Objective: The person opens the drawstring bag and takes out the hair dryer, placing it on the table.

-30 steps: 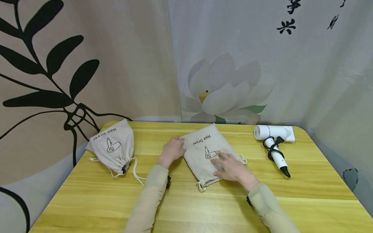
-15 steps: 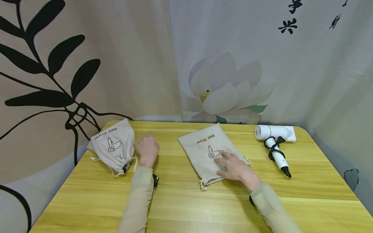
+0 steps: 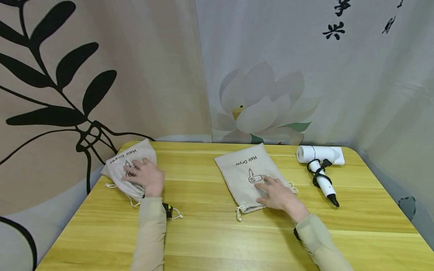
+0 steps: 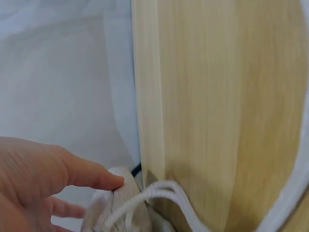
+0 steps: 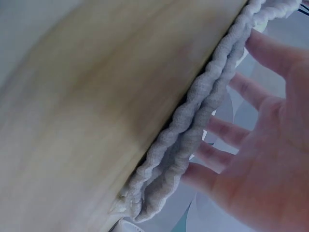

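From the head view, I see the left hand (image 3: 146, 180) laid over the rumpled bag (image 3: 148, 150), fingers spread and clasping nothing. The right hand (image 3: 278, 194) rests relaxed on the flat bag (image 3: 230, 169), near its mouth. Both bags lie on the counter (image 3: 210, 241), "Hair Dryer" printed on each; the white hair dryer (image 3: 320, 153), cord wrapped round its handle, lies well apart on the right, and I can read no brand on it. Chinese characters (image 3: 333, 31) mark the curtain (image 3: 162, 75).

Through the left wrist view, a fingertip touches gathered cloth beside a white drawcord (image 4: 169, 188); I'd keep that cord untangled.

In the right wrist view, loosely extended fingers meet the ruffled mouth; I'd press lightly to avoid creasing it.
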Demonstrator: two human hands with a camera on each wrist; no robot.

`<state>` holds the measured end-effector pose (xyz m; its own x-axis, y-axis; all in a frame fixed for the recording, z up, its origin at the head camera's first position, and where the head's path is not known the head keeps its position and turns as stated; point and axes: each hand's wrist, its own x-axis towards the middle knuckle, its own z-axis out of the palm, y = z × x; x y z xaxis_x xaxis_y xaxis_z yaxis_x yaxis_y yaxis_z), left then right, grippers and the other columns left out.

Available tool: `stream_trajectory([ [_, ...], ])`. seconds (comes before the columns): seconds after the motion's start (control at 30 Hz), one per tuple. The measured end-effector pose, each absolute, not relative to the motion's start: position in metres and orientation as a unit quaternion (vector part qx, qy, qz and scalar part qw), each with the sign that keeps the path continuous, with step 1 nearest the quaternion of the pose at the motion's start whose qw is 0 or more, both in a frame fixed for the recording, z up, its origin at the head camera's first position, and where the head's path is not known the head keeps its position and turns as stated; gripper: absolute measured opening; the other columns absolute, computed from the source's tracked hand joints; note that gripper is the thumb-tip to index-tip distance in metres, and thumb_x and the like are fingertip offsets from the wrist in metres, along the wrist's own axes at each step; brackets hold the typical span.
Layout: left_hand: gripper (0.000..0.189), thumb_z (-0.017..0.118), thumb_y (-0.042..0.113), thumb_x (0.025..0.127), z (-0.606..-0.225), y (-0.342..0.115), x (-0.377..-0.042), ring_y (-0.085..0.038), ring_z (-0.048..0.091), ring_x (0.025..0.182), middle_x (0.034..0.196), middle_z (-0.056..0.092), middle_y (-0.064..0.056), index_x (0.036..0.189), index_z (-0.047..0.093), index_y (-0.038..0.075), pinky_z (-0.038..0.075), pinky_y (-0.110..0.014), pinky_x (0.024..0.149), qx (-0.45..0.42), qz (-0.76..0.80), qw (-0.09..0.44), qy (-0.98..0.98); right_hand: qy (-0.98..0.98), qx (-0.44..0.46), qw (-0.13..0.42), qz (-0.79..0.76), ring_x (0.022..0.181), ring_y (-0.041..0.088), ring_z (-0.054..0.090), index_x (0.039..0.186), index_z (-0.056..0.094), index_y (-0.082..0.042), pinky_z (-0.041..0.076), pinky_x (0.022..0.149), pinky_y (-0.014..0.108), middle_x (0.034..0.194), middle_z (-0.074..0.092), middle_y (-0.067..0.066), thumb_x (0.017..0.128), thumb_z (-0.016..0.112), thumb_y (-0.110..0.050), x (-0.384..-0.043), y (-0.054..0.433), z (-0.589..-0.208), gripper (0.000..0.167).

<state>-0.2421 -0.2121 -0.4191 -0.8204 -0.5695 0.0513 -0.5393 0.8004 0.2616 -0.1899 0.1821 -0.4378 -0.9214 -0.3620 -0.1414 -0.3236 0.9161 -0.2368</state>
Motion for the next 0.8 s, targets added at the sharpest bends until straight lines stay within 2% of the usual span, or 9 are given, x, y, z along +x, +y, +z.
stream_trajectory([
  [0.1,0.076,0.053,0.022,0.091,-0.418,-0.217,-0.24,-0.062,-0.001,0.137,0.153,0.003,-0.036,0.15,0.011,-0.001,0.01,-0.079,0.102,0.317,-0.127,0.065,-0.938,0.976,-0.17,0.093,-0.1,0.132,0.046,0.037,0.136,0.051,-0.02,0.039,0.096,0.066,0.148,0.036,0.021,0.087,0.064,-0.042,-0.191,0.185,-0.438,0.056],
  [0.23,0.077,0.049,0.018,0.092,-0.417,-0.222,-0.238,-0.062,-0.004,0.137,0.151,-0.007,-0.039,0.151,0.003,-0.001,0.013,-0.08,0.1,0.351,-0.165,0.064,-0.919,0.977,-0.164,0.092,-0.098,0.131,0.047,0.037,0.137,0.051,-0.02,0.041,0.093,0.067,0.148,0.036,0.021,0.087,0.064,-0.042,-0.192,0.191,-0.438,0.056],
  [0.5,0.079,0.046,0.016,0.089,-0.417,-0.231,-0.236,-0.065,0.01,0.134,0.146,-0.002,-0.047,0.148,0.001,-0.008,0.025,-0.075,0.1,0.337,-0.196,0.052,-0.919,0.978,-0.151,0.094,-0.107,0.13,0.05,0.037,0.137,0.051,-0.019,0.041,0.09,0.069,0.148,0.035,0.022,0.087,0.063,-0.042,-0.192,0.204,-0.438,0.056],
  [0.8,0.077,0.047,0.014,0.087,-0.418,-0.231,-0.235,-0.064,0.015,0.133,0.146,0.003,-0.047,0.147,0.007,-0.01,0.03,-0.071,0.101,0.332,-0.186,0.058,-0.923,0.98,-0.139,0.096,-0.107,0.127,0.052,0.037,0.137,0.05,-0.018,0.041,0.09,0.069,0.147,0.036,0.025,0.087,0.062,-0.043,-0.191,0.218,-0.437,0.057],
])
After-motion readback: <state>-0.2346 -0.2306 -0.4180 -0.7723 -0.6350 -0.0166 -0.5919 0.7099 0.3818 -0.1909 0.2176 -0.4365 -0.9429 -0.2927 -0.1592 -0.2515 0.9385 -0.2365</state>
